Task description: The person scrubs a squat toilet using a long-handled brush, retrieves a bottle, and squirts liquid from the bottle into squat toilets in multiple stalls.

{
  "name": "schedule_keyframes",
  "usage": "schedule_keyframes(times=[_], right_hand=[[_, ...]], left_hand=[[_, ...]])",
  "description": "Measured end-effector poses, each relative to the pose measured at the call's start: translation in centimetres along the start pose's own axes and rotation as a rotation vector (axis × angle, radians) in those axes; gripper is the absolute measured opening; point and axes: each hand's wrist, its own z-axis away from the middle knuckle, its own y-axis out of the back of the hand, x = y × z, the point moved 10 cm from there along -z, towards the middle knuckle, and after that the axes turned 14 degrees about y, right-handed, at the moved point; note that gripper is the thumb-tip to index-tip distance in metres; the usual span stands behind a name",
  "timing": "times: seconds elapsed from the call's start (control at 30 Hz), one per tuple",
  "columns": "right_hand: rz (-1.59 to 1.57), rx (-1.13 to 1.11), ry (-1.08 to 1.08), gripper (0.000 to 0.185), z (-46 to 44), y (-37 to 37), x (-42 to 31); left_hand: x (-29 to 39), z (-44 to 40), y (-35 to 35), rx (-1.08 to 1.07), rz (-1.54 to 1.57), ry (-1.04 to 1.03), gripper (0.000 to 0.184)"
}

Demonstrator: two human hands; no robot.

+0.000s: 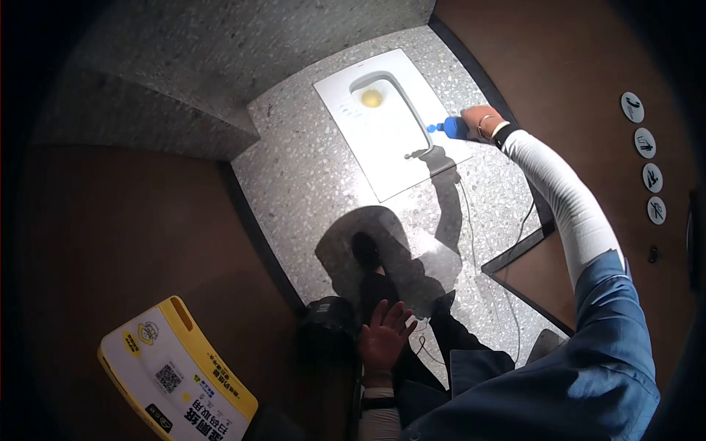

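My right hand is closed around a blue squeeze bottle, tipped on its side with its nozzle pointing left. The bottle hangs over the right edge of a white squat toilet set in the floor. A yellowish patch shows at the far end of the toilet's bowl. Low and close to my body, my left hand is empty, palm showing and fingers apart. It is nearest to a dark bin-like object on its left.
A yellow and white dispenser with a QR code juts from the brown partition at lower left. Round signs mark the brown panel on the right. Thin cables trail across the speckled floor. A stone wall stands behind the toilet.
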Motion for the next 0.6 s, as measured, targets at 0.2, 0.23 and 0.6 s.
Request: schedule_keyframes(times=[0.2,0.23,0.6], right_hand=[[0.258,0.123,0.16,0.014,-1.6,5.6,-3.2],[0.261,0.123,0.168,0.014,-2.0,5.7,-3.9],[0.32,0.047,0.048,0.018,-4.5,4.3,-5.7]], left_hand=[[-0.3,0.1,0.2,-0.008,-0.006,-0.029,0.066],[-0.3,0.2,0.2,-0.012,0.0,-0.036,0.066],[-0.4,1.3,0.8,-0.041,0.046,-0.075,0.067]])
